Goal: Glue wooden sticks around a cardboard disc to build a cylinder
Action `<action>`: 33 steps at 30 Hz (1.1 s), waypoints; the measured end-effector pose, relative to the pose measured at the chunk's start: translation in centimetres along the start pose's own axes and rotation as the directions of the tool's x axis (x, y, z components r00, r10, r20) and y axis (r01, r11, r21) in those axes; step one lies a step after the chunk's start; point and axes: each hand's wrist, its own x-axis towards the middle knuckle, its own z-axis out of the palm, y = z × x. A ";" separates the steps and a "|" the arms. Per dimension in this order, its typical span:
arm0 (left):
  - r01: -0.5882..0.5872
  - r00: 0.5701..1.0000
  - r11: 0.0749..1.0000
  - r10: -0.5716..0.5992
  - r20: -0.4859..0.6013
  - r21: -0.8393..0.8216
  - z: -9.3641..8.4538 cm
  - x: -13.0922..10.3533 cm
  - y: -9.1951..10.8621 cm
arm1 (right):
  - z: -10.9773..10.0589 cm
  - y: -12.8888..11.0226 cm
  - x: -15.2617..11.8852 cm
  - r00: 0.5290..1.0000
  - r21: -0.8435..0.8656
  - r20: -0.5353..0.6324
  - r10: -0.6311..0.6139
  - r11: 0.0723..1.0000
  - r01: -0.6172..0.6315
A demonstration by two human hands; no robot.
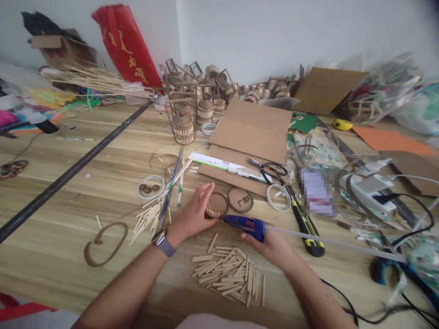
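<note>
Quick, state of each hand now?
Left hand: at the round brown cardboard disc partly edged with sticks; grip unclear.
Right hand: closed around the blue plastic glue gun.

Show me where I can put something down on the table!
Bare wood lies between the black bar and the brown ring, and between that bar and the front lidded basket. It's crowded on the right, around the power strip, and around the glue gun and stick pile.

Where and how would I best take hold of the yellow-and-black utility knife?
Grip the utility knife by mid-body, probably from above: it lies flat, narrow end pointing away. Avoid its wider near end, where the translucent rod from the glue gun passes over it.
</note>
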 end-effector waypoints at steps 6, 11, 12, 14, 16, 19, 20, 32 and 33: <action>0.002 1.000 1.000 -0.002 0.005 0.002 0.0 0.0 -0.1 | 0.2 0.1 -0.1 1.000 0.000 -0.002 0.008 1.000 -0.008; 0.008 1.000 1.000 -0.008 0.009 0.002 0.0 0.0 -0.1 | 0.3 0.4 0.0 0.999 0.068 -0.035 0.035 0.997 -0.033; 0.009 1.000 1.000 -0.009 0.012 0.001 0.1 -0.1 -0.1 | 0.3 0.5 0.1 0.997 0.093 -0.056 0.053 0.994 -0.048; 0.013 1.000 1.000 -0.013 0.014 -0.004 0.1 -0.1 -0.1 | 0.3 1.0 0.2 0.986 0.153 -0.122 0.114 0.984 -0.094; 0.013 1.000 1.000 -0.013 0.014 -0.009 0.1 -0.1 -0.2 | 0.2 1.5 0.3 0.964 0.243 -0.171 0.206 0.957 -0.161; -0.006 1.000 1.000 0.006 0.013 -0.011 0.0 -0.1 -0.2 | -0.1 2.2 0.5 0.927 0.468 -0.098 0.361 0.839 -0.277; -0.009 1.000 1.000 0.009 0.012 -0.012 0.0 -0.1 -0.1 | -0.3 2.4 0.6 0.917 0.542 -0.060 0.395 0.784 -0.303; 0.011 1.000 1.000 -0.011 0.014 -0.027 0.2 -0.1 -0.4 | -1.2 -0.2 0.0 0.895 -0.655 -0.312 -0.319 0.754 0.040; 0.012 1.000 0.999 -0.012 0.016 -0.030 0.2 -0.1 -0.4 | -0.4 -1.2 0.2 0.893 -0.659 -0.200 -0.402 0.730 0.181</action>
